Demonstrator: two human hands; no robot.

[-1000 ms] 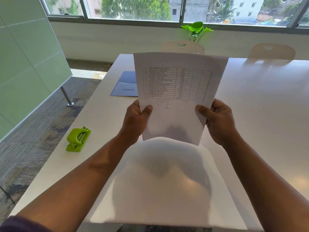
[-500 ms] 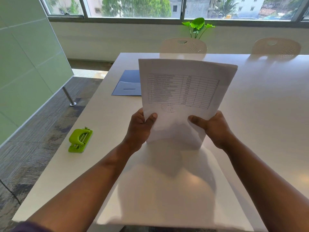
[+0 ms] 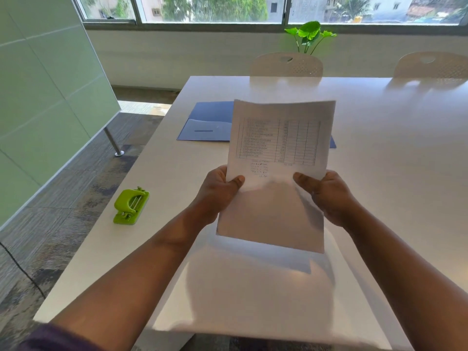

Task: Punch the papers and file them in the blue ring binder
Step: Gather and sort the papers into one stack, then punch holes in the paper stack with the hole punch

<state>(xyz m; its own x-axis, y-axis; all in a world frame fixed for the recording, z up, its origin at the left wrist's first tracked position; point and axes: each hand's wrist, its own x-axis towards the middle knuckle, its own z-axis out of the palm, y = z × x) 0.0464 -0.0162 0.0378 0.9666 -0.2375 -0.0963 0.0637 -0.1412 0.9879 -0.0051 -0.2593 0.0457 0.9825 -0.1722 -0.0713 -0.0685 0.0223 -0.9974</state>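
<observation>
A white bench [image 3: 405, 173] fills the room's middle. Two pale perforated chairs [image 3: 286, 65] [image 3: 431, 65] stand at the bench's far edge. A leafy green plant [image 3: 310, 34] rises behind the nearer chair, below the window [image 3: 212, 8]. A green glass partition [image 3: 38, 97] stands left of the bench.

My left hand [image 3: 217, 196] and right hand [image 3: 329, 196] are bare, without rings, watch or gloves, both forearms uncovered to the elbow, and only a dark purple sleeve [image 3: 55, 338] edge shows on my left arm at the frame's bottom corner.
</observation>
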